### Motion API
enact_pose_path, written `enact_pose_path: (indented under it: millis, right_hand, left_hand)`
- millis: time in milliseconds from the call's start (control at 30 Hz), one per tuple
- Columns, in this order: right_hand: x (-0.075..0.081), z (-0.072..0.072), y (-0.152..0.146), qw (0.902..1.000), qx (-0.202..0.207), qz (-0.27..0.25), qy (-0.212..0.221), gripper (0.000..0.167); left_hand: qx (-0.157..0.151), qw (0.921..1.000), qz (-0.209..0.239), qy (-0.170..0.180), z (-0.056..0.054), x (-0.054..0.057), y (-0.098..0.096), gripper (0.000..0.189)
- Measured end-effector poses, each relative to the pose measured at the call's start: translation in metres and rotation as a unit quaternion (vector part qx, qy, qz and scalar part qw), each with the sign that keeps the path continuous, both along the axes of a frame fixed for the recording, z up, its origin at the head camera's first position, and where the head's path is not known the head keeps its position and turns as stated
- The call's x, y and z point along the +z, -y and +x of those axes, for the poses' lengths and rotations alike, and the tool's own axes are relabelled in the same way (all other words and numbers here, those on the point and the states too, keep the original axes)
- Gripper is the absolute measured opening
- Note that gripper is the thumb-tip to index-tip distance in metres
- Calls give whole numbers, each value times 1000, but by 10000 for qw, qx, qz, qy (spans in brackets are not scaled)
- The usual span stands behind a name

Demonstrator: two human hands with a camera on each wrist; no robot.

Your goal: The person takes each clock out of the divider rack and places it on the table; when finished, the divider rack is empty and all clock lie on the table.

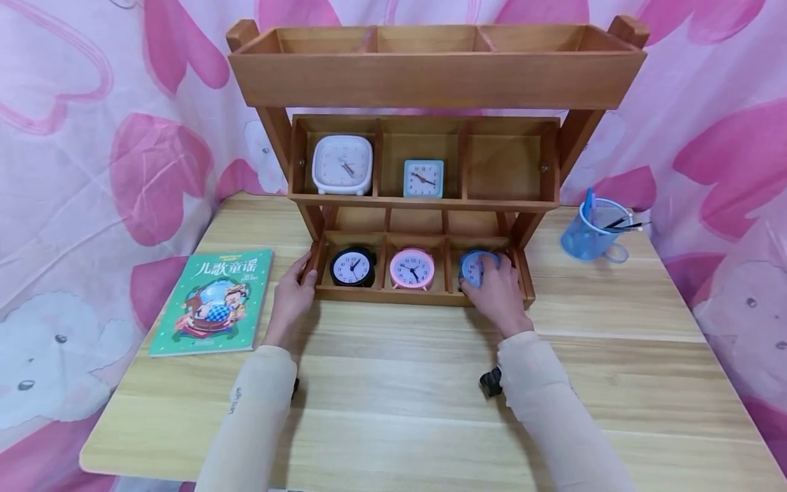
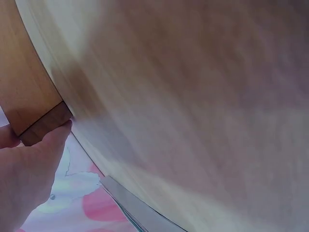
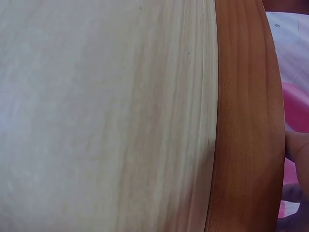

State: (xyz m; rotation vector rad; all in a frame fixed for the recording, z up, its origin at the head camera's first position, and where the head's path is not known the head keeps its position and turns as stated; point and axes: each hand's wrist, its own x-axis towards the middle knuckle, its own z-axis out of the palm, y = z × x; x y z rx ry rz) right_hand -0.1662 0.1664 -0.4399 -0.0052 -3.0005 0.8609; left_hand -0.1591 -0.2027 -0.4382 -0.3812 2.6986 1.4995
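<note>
Left hand point(image 1: 294, 298), right hand point(image 1: 500, 294) apart

Backdrop: hanging cloth point(image 1: 55, 171), pale pink-white, wraps rear and both sides, some folds visible. Print: big pink hearts point(image 1: 162, 179), white cartoon animals point(image 1: 43, 362) on the left and right. Cloth also shows past the table's edges, lower left included. Table point(image 1: 393, 396): light wood-look top, grain running side to side, near left corner rounded. Lighting fairly even; soft shadows on the tabletop, pale sheen mid-surface. Wrist views: same wood grain close up, printed cloth at the margins.
</note>
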Motion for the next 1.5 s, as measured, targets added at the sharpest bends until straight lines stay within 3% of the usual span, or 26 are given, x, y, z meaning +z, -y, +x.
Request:
enact_pose_path:
  millis: [267,533,700,900,1133,1500]
  right_hand:
    - [2,0,-2,9998,12,-179,-97,63]
    - [19,5,-5,9959,123,-503,-737,58]
    - [41,18,-17,9908,29,-887,-1024,58]
    - [57,42,-52,9919,-545,-799,-821,66]
    - [39,50,-103,9872,-1036,-655,-1020,64]
    - [7,43,-132,9943,-941,-476,152,70]
  left_hand:
    - [62,9998,111,136,-2,1,-1,50]
    - [137,9995,197,226,-2,1,-1,50]
    - [157,9992,224,277,-3,1,0,50]
    - [126,9991,232,328,-3,1,1,51]
    - [168,9989,262,344,-5,3,0,50]
    - [136,9991,303,277,-4,2,2,50]
